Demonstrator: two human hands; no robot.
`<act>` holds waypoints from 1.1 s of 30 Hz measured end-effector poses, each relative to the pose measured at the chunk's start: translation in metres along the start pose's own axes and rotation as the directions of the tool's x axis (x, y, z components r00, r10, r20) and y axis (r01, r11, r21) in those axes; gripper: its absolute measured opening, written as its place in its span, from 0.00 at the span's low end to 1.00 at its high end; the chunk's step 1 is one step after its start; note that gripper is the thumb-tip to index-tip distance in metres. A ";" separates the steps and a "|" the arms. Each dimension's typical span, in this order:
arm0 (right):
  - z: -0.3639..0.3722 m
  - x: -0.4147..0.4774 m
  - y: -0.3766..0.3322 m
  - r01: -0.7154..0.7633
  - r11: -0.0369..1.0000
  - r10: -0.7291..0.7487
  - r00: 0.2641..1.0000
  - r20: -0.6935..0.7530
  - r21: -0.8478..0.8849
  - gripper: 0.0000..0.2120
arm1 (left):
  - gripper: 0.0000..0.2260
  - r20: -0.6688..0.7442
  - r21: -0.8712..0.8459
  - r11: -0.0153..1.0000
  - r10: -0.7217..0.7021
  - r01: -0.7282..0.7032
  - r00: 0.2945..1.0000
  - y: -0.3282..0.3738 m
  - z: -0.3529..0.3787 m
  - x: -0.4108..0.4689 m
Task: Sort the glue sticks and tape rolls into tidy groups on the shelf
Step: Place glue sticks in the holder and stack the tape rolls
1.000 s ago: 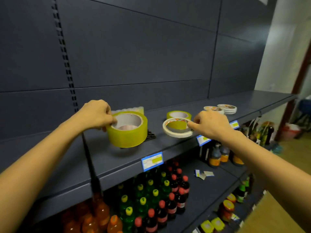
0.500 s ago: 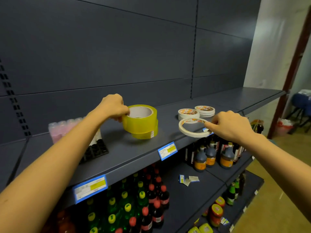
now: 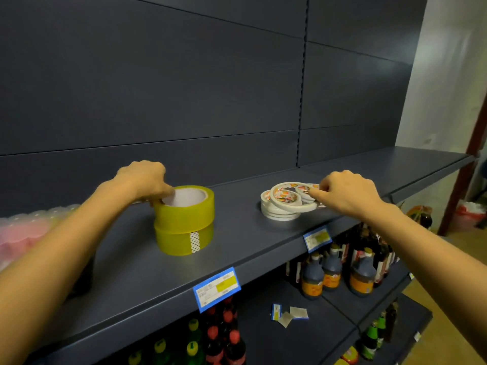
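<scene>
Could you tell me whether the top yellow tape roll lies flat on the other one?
Flat: the top yellow roll sits level on the lower yellow roll, edges lined up, the left hand gripping its rim.

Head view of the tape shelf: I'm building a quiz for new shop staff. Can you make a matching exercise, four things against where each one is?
Things
1. top yellow tape roll
2. tilted white tape roll
3. brown bottles
4. blue price tag

Places
A. on the front edge of the shelf
B. on the shelf below
C. leaning on the white stack, pinched by the right hand
D. stacked on another yellow roll, held by the left hand

Pairs: 1-D, 2-C, 3-B, 4-A
</scene>
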State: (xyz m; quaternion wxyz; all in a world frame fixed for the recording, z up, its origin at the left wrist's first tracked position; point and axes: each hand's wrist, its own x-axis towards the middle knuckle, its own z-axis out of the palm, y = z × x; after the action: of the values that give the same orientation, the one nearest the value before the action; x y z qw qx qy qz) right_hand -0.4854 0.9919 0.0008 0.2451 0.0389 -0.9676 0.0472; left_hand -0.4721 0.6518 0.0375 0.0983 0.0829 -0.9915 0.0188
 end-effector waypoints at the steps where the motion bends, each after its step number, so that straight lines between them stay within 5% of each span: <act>1: 0.004 0.008 0.001 0.005 1.000 -0.005 1.000 0.006 0.004 0.20 | 0.15 -0.086 0.081 0.997 0.001 0.006 0.996 0.004 -0.003 0.000; 12: 0.060 0.072 0.005 0.155 0.988 -0.155 0.966 0.208 0.018 0.24 | 0.18 -0.463 0.038 0.999 0.048 -0.035 0.885 0.047 -0.008 -0.003; 16: 0.049 0.091 0.001 0.289 0.956 -0.285 0.956 0.068 -0.049 0.23 | 0.18 -0.484 0.017 0.999 -0.029 0.043 0.874 0.055 -0.001 -0.007; 25: 0.023 0.065 -0.082 0.729 0.609 -0.741 0.663 -0.107 0.312 0.10 | 0.13 -0.648 -0.054 0.968 -0.222 0.247 0.728 0.060 0.004 -0.076; 33: 0.001 -0.007 -0.176 0.871 0.289 -0.794 0.450 -0.409 0.397 0.11 | 0.13 -0.552 0.060 0.807 -0.464 0.588 0.693 0.012 0.014 -0.209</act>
State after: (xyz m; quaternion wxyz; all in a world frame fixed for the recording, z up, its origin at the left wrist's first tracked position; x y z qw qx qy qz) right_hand -0.4622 0.8179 0.0087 0.2736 0.6028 -0.7239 0.1944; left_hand -0.2744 0.6968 -0.0178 0.3485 0.3676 -0.8529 0.1266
